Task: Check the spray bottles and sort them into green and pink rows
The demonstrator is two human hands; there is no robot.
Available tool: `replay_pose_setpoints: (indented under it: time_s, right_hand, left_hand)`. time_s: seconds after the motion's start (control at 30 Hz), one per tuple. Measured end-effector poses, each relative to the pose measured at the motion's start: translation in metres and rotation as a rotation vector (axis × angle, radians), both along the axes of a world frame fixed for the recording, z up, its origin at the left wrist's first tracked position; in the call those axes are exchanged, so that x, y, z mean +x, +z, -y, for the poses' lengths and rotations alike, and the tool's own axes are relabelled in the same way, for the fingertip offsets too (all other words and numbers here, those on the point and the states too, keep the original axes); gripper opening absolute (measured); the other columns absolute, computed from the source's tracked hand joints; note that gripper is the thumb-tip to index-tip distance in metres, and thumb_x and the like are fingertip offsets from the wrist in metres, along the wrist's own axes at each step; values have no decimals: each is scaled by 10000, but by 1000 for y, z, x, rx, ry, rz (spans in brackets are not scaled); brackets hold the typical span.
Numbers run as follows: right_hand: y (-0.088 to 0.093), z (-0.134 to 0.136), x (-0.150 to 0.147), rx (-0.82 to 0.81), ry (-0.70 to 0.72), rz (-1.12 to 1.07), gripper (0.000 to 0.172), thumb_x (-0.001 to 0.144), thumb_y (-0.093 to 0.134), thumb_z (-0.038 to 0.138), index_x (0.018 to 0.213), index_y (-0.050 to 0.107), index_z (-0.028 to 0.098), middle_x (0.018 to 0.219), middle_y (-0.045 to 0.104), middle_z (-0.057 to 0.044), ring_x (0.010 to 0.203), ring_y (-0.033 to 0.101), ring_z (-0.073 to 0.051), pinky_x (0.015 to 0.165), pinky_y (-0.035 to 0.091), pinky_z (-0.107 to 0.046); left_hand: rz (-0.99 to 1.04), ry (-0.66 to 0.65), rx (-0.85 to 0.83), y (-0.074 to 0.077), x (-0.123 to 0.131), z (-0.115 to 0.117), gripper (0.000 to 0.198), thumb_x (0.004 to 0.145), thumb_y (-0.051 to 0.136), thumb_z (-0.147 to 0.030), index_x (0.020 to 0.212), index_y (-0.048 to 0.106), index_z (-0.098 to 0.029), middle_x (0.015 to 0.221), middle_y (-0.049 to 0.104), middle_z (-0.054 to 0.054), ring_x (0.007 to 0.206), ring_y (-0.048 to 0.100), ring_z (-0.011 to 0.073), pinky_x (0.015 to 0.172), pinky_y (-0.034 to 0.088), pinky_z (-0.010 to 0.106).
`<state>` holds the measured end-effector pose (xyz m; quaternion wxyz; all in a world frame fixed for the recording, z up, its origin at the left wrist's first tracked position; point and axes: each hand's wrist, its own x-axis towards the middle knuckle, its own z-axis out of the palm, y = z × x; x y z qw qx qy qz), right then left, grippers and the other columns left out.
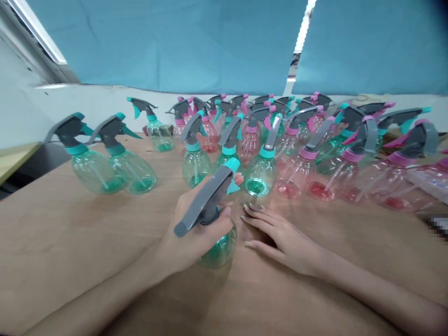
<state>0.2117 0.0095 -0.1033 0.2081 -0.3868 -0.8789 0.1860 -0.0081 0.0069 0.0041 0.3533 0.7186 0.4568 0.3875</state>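
Observation:
My left hand (196, 233) is wrapped round the neck of a green spray bottle (220, 249) with a grey and teal spray head, in the middle of the view. The bottle's base is low, near the tabletop; whether it touches cannot be told. To its right, my right hand (280, 235) lies on the table with its fingers spread, holding nothing. Just beyond the fingertips stands another green bottle (261, 170). Two green bottles (94, 170) stand side by side at the left.
Several pink bottles (322, 182) stand in rows at the right, with more pink and green ones behind. A brown table (105, 233) carries them. A dark object (439, 224) lies at the right edge. Blue cloth (175, 46) hangs behind.

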Motion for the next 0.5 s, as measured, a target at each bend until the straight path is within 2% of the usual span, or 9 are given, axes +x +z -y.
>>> replay_pose_setpoints:
  time_s: [0.1,0.23,0.3,0.4,0.5]
  right_hand:
    - [0,0,0,0,0,-4,554,957,524,501,1427,497,209,1506,465,-107,1404,404,-285,1146,357,-522]
    - [1,0,0,3,-7,-18,550,954,533,496,1434,492,230,1509,461,-99,1400,408,-286,1149,352,-521]
    - [1,0,0,1,-8,-17,554,953,533,500,1433,492,227,1512,458,-99,1404,403,-285,1150,352,-517]
    - [1,0,0,-6,-2,-2,565,956,519,513,1429,494,205,1516,451,-105,1409,396,-276,1155,348,-508]
    - [0,-1,0,-12,1,11,572,959,509,521,1423,499,187,1520,447,-110,1412,392,-272,1156,349,-501]
  left_hand:
    - [25,-11,20,0,0,0,452,810,539,-163,1248,587,-264,1329,649,9,1144,660,208,943,562,255]
    - [-20,39,33,-1,-1,0,423,810,542,-176,1221,603,-254,1290,672,17,1059,700,201,915,572,256]
    - [-48,53,41,0,-1,0,379,805,534,-176,1162,635,-254,1156,732,7,992,717,198,873,580,247]
    - [-48,32,39,2,0,1,323,797,515,-156,1058,675,-259,857,773,-15,1016,708,216,877,573,262]
    - [-44,34,26,6,1,3,314,801,519,-160,1053,678,-261,760,759,-21,1032,694,218,898,562,280]
